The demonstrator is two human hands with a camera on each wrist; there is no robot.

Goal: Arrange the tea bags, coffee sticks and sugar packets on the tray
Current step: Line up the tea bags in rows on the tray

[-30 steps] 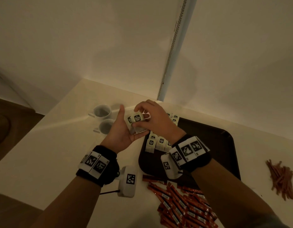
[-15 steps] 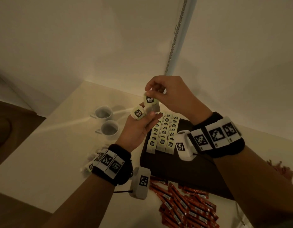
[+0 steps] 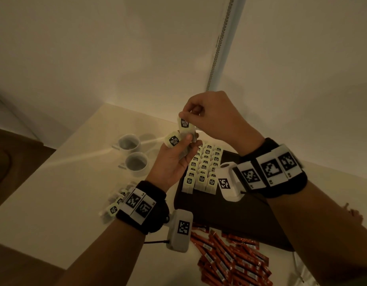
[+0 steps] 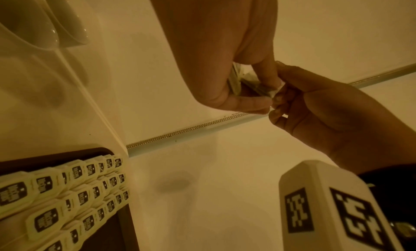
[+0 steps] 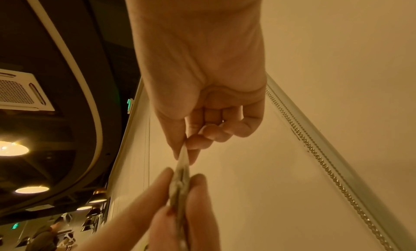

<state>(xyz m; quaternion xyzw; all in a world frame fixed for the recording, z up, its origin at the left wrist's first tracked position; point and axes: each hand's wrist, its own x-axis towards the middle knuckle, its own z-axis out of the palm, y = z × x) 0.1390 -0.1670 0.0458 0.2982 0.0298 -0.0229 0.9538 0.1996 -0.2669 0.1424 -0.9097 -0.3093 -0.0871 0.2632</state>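
Raised higher than before, the right hand [image 3: 211, 116] is pinching one tea bag [image 3: 184, 123] while the left hand [image 3: 174, 159] is gripping a small stack of tea bags [image 3: 174, 140] above the tray [image 3: 230, 219].

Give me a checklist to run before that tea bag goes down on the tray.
1. Right hand pinches the top tea bag by its tag: ok.
2. Left hand grips the spare tea bags: ok.
3. Top bag pulled free of the spares: cannot tell, they overlap.
4. Rows of tea bags on the tray neat: ok.
5. Bare tray in front of the rows: ok.
6. Coffee sticks on the tray: not ok, they lie on the table.
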